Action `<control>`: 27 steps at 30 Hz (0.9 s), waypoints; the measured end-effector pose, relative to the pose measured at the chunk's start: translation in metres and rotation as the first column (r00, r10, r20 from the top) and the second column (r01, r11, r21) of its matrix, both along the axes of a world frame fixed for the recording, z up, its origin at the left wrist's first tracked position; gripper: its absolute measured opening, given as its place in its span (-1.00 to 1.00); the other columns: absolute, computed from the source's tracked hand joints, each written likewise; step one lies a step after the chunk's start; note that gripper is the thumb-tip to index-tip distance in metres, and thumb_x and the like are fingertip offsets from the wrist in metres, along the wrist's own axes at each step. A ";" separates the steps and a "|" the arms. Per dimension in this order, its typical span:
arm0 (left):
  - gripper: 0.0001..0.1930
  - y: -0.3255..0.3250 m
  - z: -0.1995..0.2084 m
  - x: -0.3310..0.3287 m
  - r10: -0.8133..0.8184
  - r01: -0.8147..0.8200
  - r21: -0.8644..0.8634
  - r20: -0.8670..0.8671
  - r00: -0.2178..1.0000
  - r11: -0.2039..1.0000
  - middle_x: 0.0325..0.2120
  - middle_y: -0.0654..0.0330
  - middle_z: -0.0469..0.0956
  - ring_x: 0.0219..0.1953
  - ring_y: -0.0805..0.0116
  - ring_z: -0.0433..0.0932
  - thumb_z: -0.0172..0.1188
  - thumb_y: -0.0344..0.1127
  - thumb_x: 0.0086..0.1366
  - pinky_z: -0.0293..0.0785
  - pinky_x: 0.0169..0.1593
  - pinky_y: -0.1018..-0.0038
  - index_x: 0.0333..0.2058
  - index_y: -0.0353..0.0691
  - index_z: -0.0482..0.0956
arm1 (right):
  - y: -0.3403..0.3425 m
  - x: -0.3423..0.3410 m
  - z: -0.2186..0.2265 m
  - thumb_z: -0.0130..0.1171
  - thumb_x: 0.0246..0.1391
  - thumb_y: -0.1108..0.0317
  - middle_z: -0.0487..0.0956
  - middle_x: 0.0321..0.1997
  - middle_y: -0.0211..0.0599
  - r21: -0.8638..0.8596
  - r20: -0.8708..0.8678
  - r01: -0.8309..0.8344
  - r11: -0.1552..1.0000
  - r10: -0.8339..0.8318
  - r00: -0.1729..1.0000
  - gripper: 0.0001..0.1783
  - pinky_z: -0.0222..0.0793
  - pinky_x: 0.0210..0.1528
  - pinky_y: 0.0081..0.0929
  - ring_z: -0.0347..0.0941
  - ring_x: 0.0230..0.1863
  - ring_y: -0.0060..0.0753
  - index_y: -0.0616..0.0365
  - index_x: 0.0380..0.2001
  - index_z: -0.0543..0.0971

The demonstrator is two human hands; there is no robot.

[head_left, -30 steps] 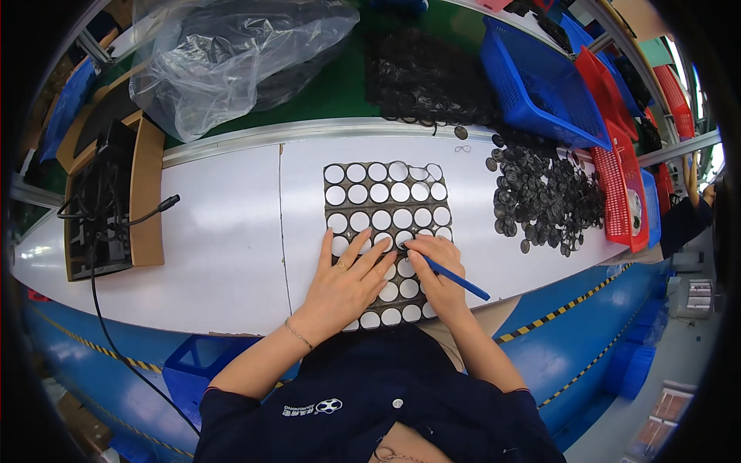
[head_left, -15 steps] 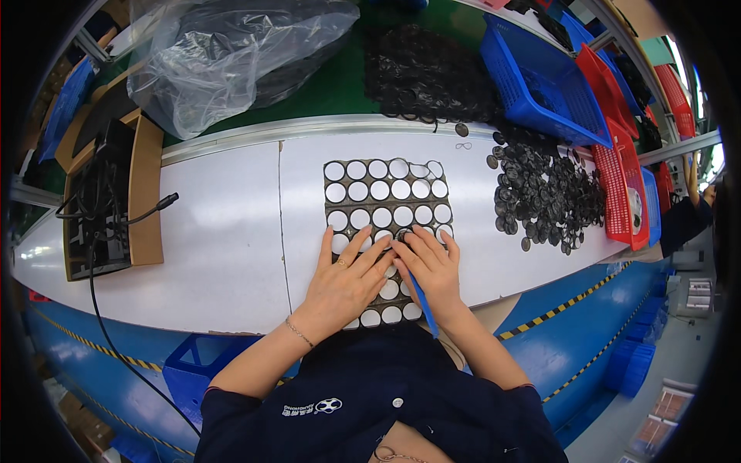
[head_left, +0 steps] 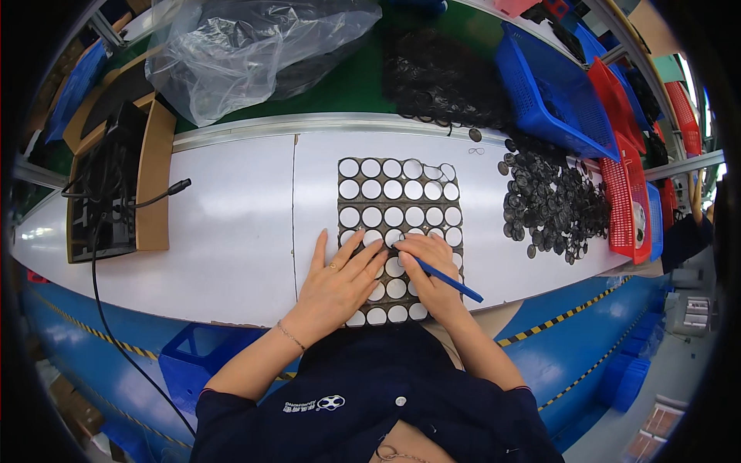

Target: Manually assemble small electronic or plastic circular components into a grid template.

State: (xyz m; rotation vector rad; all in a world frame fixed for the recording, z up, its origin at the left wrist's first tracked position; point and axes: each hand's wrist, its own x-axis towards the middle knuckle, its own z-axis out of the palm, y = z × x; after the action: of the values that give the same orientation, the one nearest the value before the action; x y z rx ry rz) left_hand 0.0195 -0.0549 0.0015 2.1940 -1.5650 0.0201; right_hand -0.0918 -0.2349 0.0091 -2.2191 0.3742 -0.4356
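Note:
A dark tray (head_left: 399, 202) with rows of round white discs (head_left: 393, 189) lies on the white table in front of me. My left hand (head_left: 336, 287) rests palm down on its left side, fingers spread over the discs. Gripped in my right hand (head_left: 438, 297) is a slim blue pen-like tool (head_left: 465, 291), whose rear end points right and toward me. Its tip is hidden near the fingertips, over a disc in the tray's middle. Both hands almost meet there and cover several discs. Two clear rings sit slightly askew at the tray's far right corner.
Right of the tray lies a heap of small black round parts (head_left: 549, 204). Beyond it stand a blue basket (head_left: 532, 116) and a red basket (head_left: 620, 185). A clear plastic bag (head_left: 239, 62) and another black heap (head_left: 444, 73) lie behind. A cardboard box (head_left: 157, 174) with a cable stands left.
The blue tool has swung from pointing toward me to slanting right. My right-hand fingers have drawn together around it. The whole view has shifted slightly.

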 end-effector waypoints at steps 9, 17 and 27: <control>-0.51 0.003 -0.002 0.000 0.009 -0.009 -0.027 -0.018 1.000 1.000 0.21 0.29 0.46 0.38 0.18 0.28 0.30 -0.21 0.27 -0.02 0.42 -0.21 0.18 -0.08 0.54 | 0.003 0.005 0.005 0.23 0.24 0.28 0.70 -0.10 -0.34 -0.011 -0.042 0.005 1.000 -0.006 0.999 -0.81 0.10 0.37 -0.13 0.52 0.13 -0.27 0.07 -0.14 0.69; -0.55 0.002 -0.002 0.000 0.007 -0.007 -0.024 -0.022 1.000 1.000 0.21 0.29 0.47 0.37 0.19 0.28 0.29 -0.21 0.28 -0.02 0.41 -0.23 0.14 -0.08 0.56 | 0.000 0.015 -0.008 0.28 0.13 0.41 0.63 0.00 -0.31 -0.631 0.073 -0.080 0.771 0.162 0.984 -0.74 0.20 0.29 -0.11 0.54 0.10 -0.24 0.08 -0.08 0.66; -0.54 -0.007 0.000 0.005 0.034 -0.036 -0.060 -0.032 0.999 0.998 0.20 0.28 0.48 0.37 0.16 0.27 0.29 -0.19 0.28 -0.01 0.41 -0.23 0.15 -0.09 0.56 | -0.024 0.030 -0.004 0.18 0.29 0.34 0.68 -0.06 -0.24 -0.118 0.096 0.058 0.991 -0.046 0.994 -0.79 0.18 0.35 -0.11 0.55 0.08 -0.21 0.10 -0.08 0.67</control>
State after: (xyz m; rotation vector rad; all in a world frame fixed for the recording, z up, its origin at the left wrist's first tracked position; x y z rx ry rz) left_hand 0.0247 -0.0622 0.0013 2.1649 -1.4893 0.0429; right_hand -0.0615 -0.2590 0.0051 -2.3000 0.3651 -0.6020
